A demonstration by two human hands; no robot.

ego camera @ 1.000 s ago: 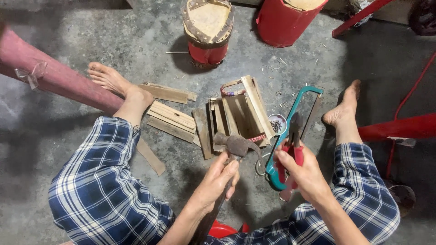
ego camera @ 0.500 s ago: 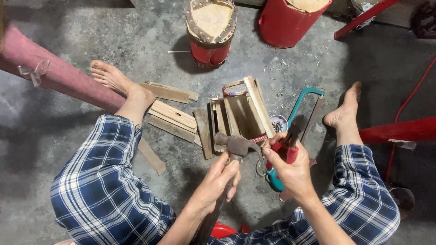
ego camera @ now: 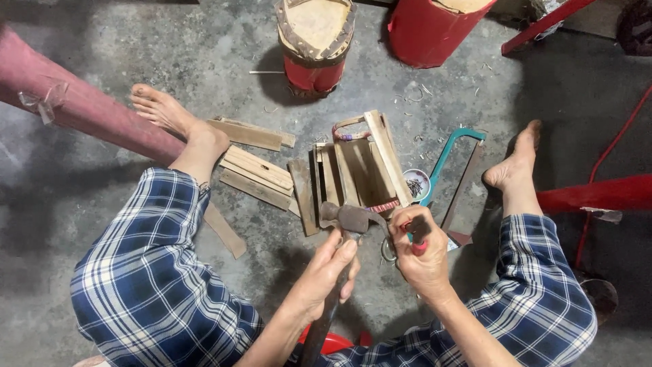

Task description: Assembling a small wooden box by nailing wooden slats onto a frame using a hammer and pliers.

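My left hand (ego camera: pixel 324 273) grips the wooden handle of a hammer, whose metal head (ego camera: pixel 348 217) rests at the near edge of a small wooden slat crate (ego camera: pixel 356 170) on the concrete floor. My right hand (ego camera: pixel 422 257) is closed around the red handle of a teal hacksaw (ego camera: pixel 454 151). The saw's frame stretches away along the crate's right side toward my right foot (ego camera: pixel 511 166). A small round tin of nails (ego camera: pixel 415 183) sits between the crate and the saw.
Loose wooden slats (ego camera: pixel 255 173) lie left of the crate, by my left foot (ego camera: pixel 163 112). A red stool with a wooden top (ego camera: pixel 316 41) and a red drum (ego camera: pixel 435 30) stand beyond. A pink tube (ego camera: pixel 81 109) lies at left, a red metal frame (ego camera: pixel 598 194) at right.
My right hand has drawn the hacksaw down and in toward the crate, so the saw now lies flatter along its right side. The left hand and hammer have barely moved.
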